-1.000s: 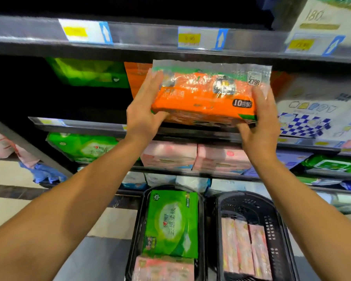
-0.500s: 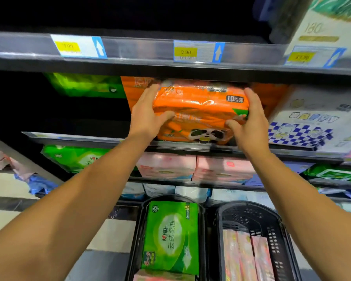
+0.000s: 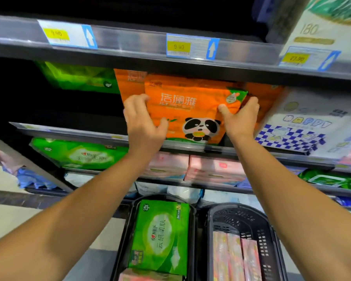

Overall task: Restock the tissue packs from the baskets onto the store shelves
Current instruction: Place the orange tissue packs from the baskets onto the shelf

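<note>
An orange tissue pack with a panda print stands upright on the middle shelf, its front face toward me. My left hand grips its left edge and my right hand grips its right edge, thumbs on the front. More orange packs stand behind it. Below me, the left black basket holds a green tissue pack and a pink one. The right black basket holds several pink packs.
Green packs lie at the shelf's left, a white pack with blue checks at its right. The shelf below carries a green pack and pink packs. The upper shelf rail bears price tags. Tiled floor lies at the left.
The orange pack has been turned from lying flat in the air to standing upright on the middle shelf. Both hands went forward and down with it and still hold its sides.
</note>
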A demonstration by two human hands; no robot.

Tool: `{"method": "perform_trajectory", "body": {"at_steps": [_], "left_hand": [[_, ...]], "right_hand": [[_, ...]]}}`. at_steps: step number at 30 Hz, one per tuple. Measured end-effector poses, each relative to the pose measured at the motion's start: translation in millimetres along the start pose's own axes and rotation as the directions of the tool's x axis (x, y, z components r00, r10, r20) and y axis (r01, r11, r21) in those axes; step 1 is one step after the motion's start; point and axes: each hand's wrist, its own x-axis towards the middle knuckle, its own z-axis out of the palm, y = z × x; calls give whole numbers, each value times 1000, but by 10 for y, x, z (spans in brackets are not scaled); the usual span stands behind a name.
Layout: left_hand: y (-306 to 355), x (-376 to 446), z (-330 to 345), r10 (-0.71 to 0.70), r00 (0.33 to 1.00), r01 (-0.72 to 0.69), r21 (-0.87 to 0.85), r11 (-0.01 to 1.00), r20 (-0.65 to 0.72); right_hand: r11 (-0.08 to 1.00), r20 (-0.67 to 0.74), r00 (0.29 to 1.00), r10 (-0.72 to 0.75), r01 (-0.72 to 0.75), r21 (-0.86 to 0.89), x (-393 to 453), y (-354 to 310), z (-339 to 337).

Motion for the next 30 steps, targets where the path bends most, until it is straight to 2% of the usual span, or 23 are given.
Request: {"method": "perform_trajectory", "body": {"at_steps": [2,3,4,6,8,9,11,14,19,26,30], "left_hand": [[70,-294,64,229,955,-269,220,938,190],[57,-335,115,283,916,-368,313,876,286],[47,-308,147,267,895,-402,387,830,358],[41,-167,160,149,890,-361,465,808,431],[34,-50,114,173,888,-386,487,783,426],[21,6,89,204,883,-412,493,766,422],[3,127,83,201,866,-441,511,738,457],[-16,217,164,136,861,-422,539,729,490],[-94,249,283,211,864,-460,548,699,456],[36,337,246,77,847,-408,551,728,526],[129,276,113,72,852,-380,519,766,519]], "right_hand": [[998,-156,986,-53,49,-29,-89,-52,-36],[990,-212,968,-134,121,-76,-169,-71,-61],[969,-228,946,-233,205,-137,-254,-69,-77],[867,-105,890,-443,396,-304,-427,-3,-85],[686,126,799,-588,575,-446,-526,145,-34],[612,221,765,-605,625,-485,-524,211,1],[553,327,759,-564,640,-533,-459,284,61],[510,374,777,-507,620,-597,-374,289,116],[436,439,769,-465,630,-642,-242,309,142],[476,480,778,-406,628,-616,-223,234,99],[511,451,788,-418,615,-601,-355,157,27]]}}
